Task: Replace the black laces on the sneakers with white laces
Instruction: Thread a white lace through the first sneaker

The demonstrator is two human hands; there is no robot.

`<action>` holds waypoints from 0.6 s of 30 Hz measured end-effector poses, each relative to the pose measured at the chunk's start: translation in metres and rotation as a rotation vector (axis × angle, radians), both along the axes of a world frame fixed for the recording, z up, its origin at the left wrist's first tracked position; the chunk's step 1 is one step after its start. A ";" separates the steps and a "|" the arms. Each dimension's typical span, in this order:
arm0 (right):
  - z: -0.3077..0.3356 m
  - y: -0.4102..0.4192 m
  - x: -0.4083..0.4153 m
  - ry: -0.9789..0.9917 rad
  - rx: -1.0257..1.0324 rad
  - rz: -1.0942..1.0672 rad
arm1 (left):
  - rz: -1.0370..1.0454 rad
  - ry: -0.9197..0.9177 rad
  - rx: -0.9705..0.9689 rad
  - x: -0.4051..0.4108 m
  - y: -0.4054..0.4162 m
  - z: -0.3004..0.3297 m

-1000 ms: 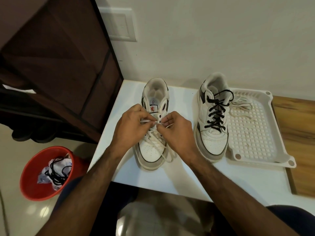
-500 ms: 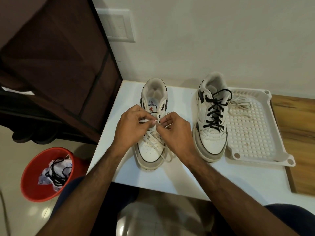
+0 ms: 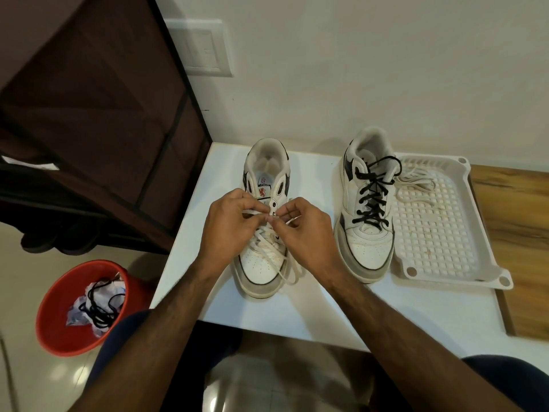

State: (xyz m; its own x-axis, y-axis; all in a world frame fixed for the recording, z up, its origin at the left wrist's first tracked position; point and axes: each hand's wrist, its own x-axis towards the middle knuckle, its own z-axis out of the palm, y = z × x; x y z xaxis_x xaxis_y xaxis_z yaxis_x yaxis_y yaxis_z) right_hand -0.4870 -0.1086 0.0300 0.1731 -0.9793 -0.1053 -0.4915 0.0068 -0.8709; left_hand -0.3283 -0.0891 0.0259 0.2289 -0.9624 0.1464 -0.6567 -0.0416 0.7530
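Head view: hands (image 3: 234, 224) on white lace (image 3: 267, 251)

Single head-worn wide-angle view, looking forward and down, close above white table (image 3: 312, 316), facing wall

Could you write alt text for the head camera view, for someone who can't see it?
Two hands, left and right, pinch a white lace over the left sneaker on a white table. Beside it a second sneaker has black laces; a spare white lace lies in a tray.
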 end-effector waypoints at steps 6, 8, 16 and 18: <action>0.002 -0.008 -0.010 -0.099 0.057 0.027 | -0.057 0.056 -0.012 -0.001 0.002 0.006; 0.002 -0.010 -0.010 -0.096 0.055 0.039 | -0.106 0.060 0.011 0.000 0.002 0.009; 0.009 -0.023 -0.028 -0.497 0.147 0.031 | -0.244 -0.099 0.007 0.018 0.003 0.012; 0.016 -0.026 -0.032 -0.743 0.206 0.043 | -0.242 -0.096 -0.002 0.018 0.001 0.011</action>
